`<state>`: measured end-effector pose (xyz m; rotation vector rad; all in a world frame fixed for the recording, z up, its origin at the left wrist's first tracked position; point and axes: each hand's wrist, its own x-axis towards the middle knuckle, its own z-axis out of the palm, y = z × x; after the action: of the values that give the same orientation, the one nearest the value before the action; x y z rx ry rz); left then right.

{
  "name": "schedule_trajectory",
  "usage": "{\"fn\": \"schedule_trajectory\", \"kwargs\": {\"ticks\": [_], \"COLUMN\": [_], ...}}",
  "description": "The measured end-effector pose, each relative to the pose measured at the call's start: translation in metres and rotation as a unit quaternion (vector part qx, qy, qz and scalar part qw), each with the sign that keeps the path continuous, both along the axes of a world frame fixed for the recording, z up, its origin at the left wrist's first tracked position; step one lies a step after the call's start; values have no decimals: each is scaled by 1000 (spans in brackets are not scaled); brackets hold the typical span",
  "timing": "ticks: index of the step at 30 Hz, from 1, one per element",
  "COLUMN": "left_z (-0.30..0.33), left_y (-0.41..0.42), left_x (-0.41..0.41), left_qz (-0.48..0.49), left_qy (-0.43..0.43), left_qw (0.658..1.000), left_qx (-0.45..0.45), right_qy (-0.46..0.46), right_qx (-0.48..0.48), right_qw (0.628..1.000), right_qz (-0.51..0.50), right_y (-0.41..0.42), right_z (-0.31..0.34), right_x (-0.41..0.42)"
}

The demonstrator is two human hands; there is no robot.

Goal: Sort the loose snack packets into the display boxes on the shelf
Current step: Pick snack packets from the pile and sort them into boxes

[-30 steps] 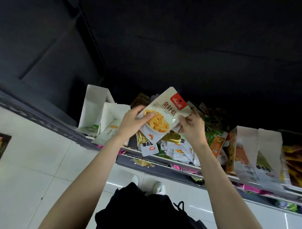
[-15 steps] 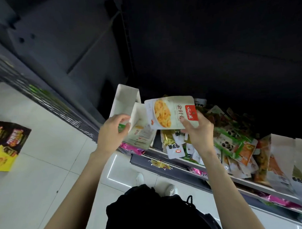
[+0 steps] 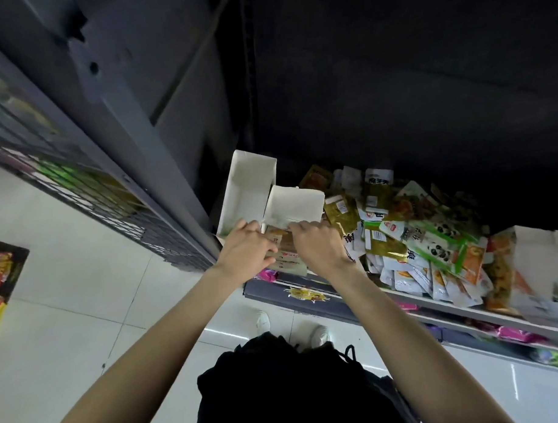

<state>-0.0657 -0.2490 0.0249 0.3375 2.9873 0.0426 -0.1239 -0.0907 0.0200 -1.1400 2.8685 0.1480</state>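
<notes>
Both your hands are down at the front lip of the shelf [image 3: 458, 306], right at its left end. Your left hand [image 3: 246, 252] has its fingers curled around the near left edge of the snack packet [image 3: 282, 246], and your right hand [image 3: 317, 244] is curled over its right side, so you're gripping it from both sides with the packet lying low inside the second display box [image 3: 294, 203]. Only a strip of the packet shows between your hands, pale with an orange picture near the top. That box is white cardboard, open on top, and it's touching the taller first display box [image 3: 248, 187] on its left, which sits in the shelf's far left corner. To the right of both boxes, the loose pile of packets [image 3: 408, 238] is spread across the middle of the shelf, gold, white and green ones all jumbled, spilling to the front edge. At the right end there's another white box [image 3: 532, 259], blurry.
</notes>
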Motion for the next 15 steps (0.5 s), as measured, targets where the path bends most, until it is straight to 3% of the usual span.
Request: {"fn": "schedule_trajectory", "kwargs": {"ticks": [2, 4, 6, 8, 12, 15], "left_z": [-4, -6, -9, -3, 17, 14], "left_y": [-2, -5, -8, -4, 35, 92], "left_x": [-5, -7, -8, -5, -5, -17], "left_qz": [-9, -22, -42, -45, -55, -35], "left_qy": [-13, -11, 16, 89, 180, 155], "left_qw": [1000, 999, 999, 994, 967, 954], "left_qx": [-26, -23, -16, 34, 172, 252], "right_qy": [11, -49, -122, -121, -62, -26], "right_qx": [36, 23, -66, -185, -335, -318], "right_qw": [999, 998, 990, 975, 934, 916], "right_qz": [32, 40, 24, 17, -105, -243], "right_y": [0, 5, 16, 38, 108, 180], "right_z": [-6, -11, -11, -7, -1, -14], "right_x": [2, 2, 4, 7, 7, -6]}}
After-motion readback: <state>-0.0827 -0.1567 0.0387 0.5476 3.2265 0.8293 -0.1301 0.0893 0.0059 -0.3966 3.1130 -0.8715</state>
